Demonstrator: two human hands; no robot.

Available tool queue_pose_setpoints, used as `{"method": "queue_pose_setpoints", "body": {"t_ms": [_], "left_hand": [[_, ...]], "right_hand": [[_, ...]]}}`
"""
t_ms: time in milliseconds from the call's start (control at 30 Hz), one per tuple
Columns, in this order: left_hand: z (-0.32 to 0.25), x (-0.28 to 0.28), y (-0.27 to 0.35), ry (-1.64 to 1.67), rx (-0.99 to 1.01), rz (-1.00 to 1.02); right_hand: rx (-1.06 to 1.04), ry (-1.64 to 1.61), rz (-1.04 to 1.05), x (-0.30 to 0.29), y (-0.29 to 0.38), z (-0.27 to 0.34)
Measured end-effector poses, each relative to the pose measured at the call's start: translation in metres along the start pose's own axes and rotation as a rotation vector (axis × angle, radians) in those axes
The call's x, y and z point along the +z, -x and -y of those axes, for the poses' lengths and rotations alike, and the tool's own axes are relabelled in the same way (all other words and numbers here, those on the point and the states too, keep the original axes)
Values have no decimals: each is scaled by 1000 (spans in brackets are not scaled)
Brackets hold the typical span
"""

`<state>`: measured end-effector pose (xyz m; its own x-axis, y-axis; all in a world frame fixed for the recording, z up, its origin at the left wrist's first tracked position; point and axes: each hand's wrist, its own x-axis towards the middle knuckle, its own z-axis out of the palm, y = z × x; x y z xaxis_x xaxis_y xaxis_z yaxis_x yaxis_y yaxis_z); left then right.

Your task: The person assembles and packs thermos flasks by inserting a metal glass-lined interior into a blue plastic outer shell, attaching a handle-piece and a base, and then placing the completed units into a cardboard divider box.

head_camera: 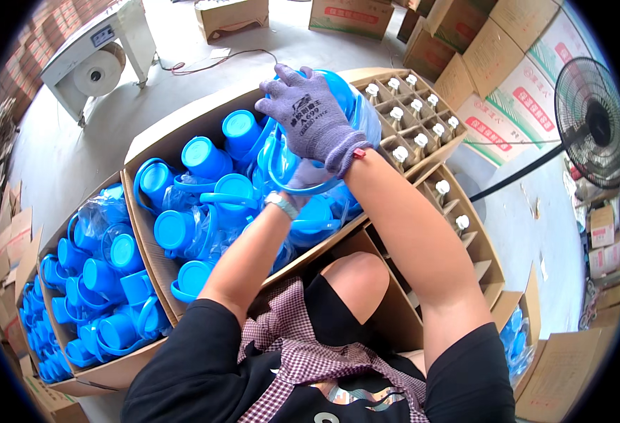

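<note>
My right hand point(310, 108), in a purple knit glove, lies over a blue plastic container point(336, 87) with a loop handle, at the far edge of the large carton; its fingers are spread over the top, and its grip is partly hidden. Below it my left hand point(308, 174), gloved too, reaches in behind the blue handle; its fingers are hidden. Blue plastic cups with lids and handles point(199, 154), some with clear plastic bags, fill the carton point(140, 211) before me. To the right stand white-capped glass liners point(399, 154) in a divided carton point(450, 150).
More cartons of blue plastic parts point(98, 275) stand at the left. A second divided carton point(492, 264) is beside my knee. A black fan point(595, 124) stands at the right. A white machine with a roll point(98, 69) and a cable point(220, 55) lie beyond; stacked cartons point(521, 100) stand behind.
</note>
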<state>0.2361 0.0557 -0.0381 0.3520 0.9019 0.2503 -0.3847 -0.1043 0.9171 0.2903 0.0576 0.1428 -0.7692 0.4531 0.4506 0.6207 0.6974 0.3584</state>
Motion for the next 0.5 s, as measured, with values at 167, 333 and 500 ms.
{"method": "queue_pose_setpoints", "body": {"t_ms": [167, 333, 500], "left_hand": [[-58, -46, 41, -132, -325, 7], [21, -131, 28, -356, -425, 9], [49, -59, -4, -1111, -366, -133]], "right_hand": [[64, -272, -53, 1, 3, -19], [82, -422, -116, 50, 5, -18], [433, -275, 3, 117, 106, -70]]}}
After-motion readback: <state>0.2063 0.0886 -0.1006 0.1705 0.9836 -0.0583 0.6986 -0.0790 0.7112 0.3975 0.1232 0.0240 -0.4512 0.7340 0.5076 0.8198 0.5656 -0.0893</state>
